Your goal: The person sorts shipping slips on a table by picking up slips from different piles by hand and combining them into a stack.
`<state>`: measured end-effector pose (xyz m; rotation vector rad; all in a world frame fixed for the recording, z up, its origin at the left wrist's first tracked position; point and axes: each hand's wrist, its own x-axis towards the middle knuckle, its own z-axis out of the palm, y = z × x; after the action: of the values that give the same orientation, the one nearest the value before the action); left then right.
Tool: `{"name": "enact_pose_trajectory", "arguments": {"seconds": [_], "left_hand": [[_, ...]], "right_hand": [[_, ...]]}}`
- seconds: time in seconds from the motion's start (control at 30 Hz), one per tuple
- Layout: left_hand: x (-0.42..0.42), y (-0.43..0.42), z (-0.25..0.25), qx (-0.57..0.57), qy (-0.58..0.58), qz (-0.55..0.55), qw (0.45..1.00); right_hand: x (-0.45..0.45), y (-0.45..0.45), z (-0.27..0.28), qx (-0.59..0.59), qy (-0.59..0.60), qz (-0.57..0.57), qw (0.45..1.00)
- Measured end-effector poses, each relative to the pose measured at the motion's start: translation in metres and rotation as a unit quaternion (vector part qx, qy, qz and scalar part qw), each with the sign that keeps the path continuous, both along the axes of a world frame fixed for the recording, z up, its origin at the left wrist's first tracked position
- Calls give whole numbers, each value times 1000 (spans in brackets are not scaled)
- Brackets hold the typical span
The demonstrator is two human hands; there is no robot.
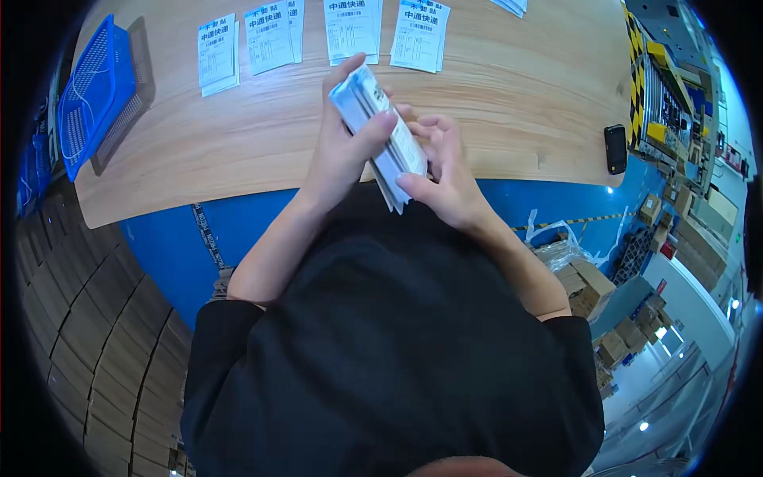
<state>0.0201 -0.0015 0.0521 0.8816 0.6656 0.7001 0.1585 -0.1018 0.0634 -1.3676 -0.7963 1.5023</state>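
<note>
Pale wood grain covers the surface (246, 147), with blue showing below its near edge. Over that edge, the left hand (343, 151) is closed on a thick bundle of printed slips (391, 139), its thumb laid across the face and its fingers behind. The right hand (451, 171) is partly closed at the bundle's other side — thumb on the lower part, fingers curled by the side edge. The bundle is tilted, its upper end leaning toward the left hand's side.

Ahead of both hands, flat piles of slips (216, 56) lie in a row, one cut off by the view's top edge. Well to the left of the left hand, a blue perforated basket (121, 67) sits at the surface's side; a thin pale line shows inside it, too unclear to name. Right of the right hand lies a black handheld device (616, 149). Lower on that side, off the surface, are cardboard boxes (592, 292) beside clear plastic wrap (560, 253) — the boxes' contents cannot be made out.
</note>
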Motion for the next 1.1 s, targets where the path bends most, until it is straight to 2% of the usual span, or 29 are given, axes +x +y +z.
{"name": "enact_pose_trajectory", "arguments": {"seconds": [0.03,0.07,0.13,0.37,0.43,0.57,0.63,0.67,0.7,0.73,0.77,0.8,0.83,0.9,1.03,1.1], "left_hand": [[2,1,4,6,31,16,999],[3,2,9,19,35,18,999],[5,0,16,28,46,18,998],[0,-9,10,4,48,15,999],[-4,-5,10,-5,61,6,998],[-18,7,1,-20,59,-64,996],[-27,12,-6,-23,71,-101,992],[-29,13,-18,-39,44,-90,994],[-31,14,-21,-38,43,-90,994],[-31,16,-22,-116,10,-73,991],[-32,18,-25,-192,-25,-55,980],[-33,18,-33,-222,-52,-46,973],[-34,18,-36,-222,-53,-44,973],[-37,21,-40,-224,-80,-37,971],[-42,25,-36,-226,-99,-19,969],[-43,25,-40,-229,-105,-14,968]], "right_hand": [[-1,2,1,21,-63,10,998],[-1,5,5,23,-63,12,998],[0,9,15,10,-198,86,976],[3,3,9,-31,-135,99,985],[2,5,18,-123,-98,99,983],[6,12,25,-43,-165,169,971],[34,31,27,47,-220,315,922],[46,42,26,-6,-171,266,949],[56,56,13,27,-281,199,938],[66,71,-5,60,-388,127,911],[76,85,-24,85,-488,105,862],[84,96,-44,108,-582,82,802],[89,105,-63,108,-581,84,802],[96,125,-93,169,-668,63,722],[106,159,-98,141,-651,101,739],[114,168,-104,101,-667,177,717]]}}
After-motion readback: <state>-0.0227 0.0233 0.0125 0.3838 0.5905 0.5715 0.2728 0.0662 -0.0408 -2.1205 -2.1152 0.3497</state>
